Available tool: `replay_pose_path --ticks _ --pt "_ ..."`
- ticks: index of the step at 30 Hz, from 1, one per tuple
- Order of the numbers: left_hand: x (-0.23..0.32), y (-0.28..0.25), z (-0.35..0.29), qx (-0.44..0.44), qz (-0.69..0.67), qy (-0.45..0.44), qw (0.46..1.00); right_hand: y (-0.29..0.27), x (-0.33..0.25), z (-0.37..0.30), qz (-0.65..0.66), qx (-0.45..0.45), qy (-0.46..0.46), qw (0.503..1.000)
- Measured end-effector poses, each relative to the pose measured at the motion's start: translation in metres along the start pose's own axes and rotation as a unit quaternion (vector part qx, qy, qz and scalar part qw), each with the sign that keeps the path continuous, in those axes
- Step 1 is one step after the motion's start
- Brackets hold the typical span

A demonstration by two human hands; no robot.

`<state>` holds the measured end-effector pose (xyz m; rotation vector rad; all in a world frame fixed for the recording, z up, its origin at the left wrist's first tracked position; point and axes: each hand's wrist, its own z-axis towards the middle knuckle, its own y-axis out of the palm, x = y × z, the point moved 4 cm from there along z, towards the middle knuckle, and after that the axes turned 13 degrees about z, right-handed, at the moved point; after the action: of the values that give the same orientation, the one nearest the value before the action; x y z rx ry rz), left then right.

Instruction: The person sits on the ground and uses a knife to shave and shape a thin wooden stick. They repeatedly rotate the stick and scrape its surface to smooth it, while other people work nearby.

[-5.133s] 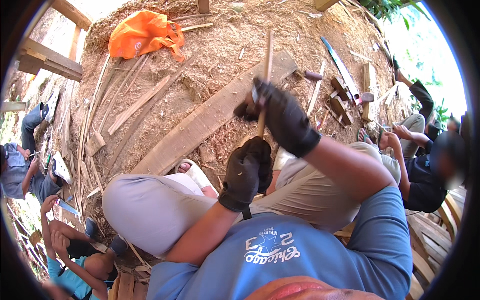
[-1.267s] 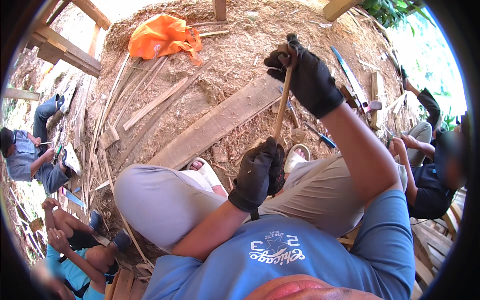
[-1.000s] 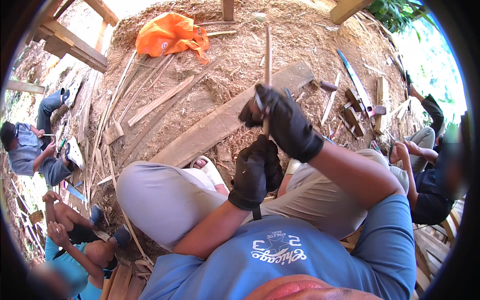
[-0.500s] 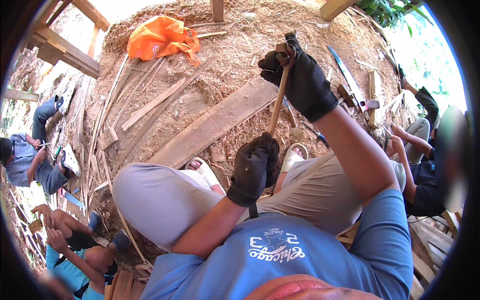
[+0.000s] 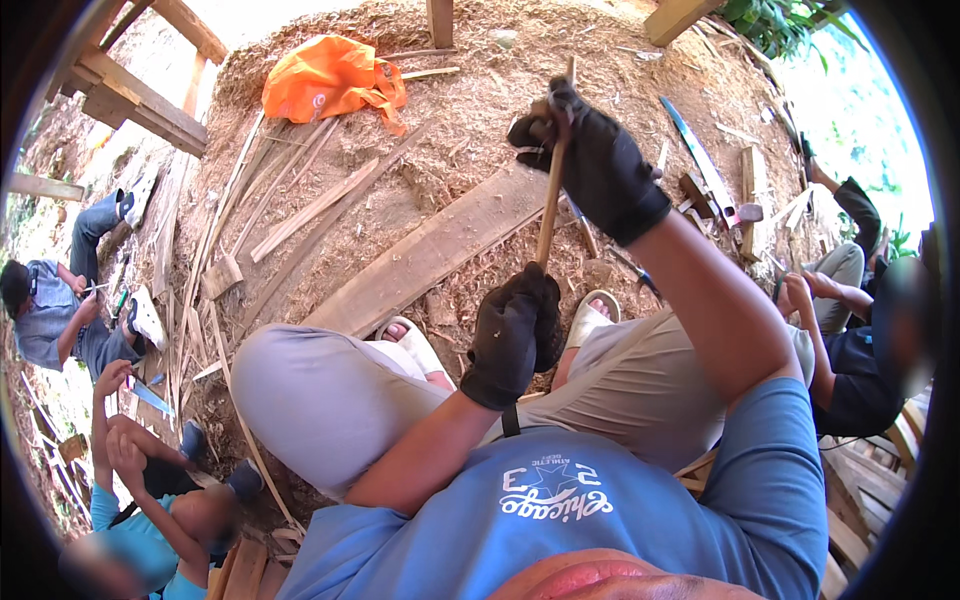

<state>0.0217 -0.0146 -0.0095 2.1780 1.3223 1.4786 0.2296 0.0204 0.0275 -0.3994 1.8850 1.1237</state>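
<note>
A slim wooden stick (image 5: 551, 205) slants up and away in front of my body. My left hand (image 5: 508, 340), in a black glove, is closed round its lower end. Near the upper end, my right hand (image 5: 605, 165), gloved alike, pinches a folded brown piece of what looks like sandpaper (image 5: 562, 125) against the stick. The stick's tip sticks out above these fingers. My right fingers partly hide the folded piece.
A wide plank (image 5: 430, 250) lies on shaving-covered ground beyond my feet. An orange bag (image 5: 325, 80) lies farther off. To the right are a handsaw (image 5: 700, 155) and a hammer (image 5: 745, 213). Several long strips lie left. Other people sit on both sides.
My right hand has slid down the stick with the brown piece, so the tip now shows above it. The left hand keeps its hold. At lower left, a person's arm has risen.
</note>
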Motion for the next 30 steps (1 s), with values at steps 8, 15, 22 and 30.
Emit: replay_pose_path --ticks 8,15,22,30 --pt "0.010 -0.004 0.006 0.059 -0.087 -0.028 0.994 0.009 0.053 -0.030 -0.003 -0.034 0.038 0.999" --pt "0.014 -0.009 0.010 -0.065 -0.115 -0.044 0.990 0.029 0.032 -0.047 -0.104 -0.074 0.075 0.989" --pt "0.006 0.004 -0.003 -0.097 -0.060 -0.061 0.992 -0.023 0.006 -0.006 0.003 -0.040 -0.061 0.997" --pt "0.013 -0.018 -0.002 0.018 -0.099 -0.050 0.994 0.034 0.069 -0.080 -0.053 -0.070 0.141 0.986"
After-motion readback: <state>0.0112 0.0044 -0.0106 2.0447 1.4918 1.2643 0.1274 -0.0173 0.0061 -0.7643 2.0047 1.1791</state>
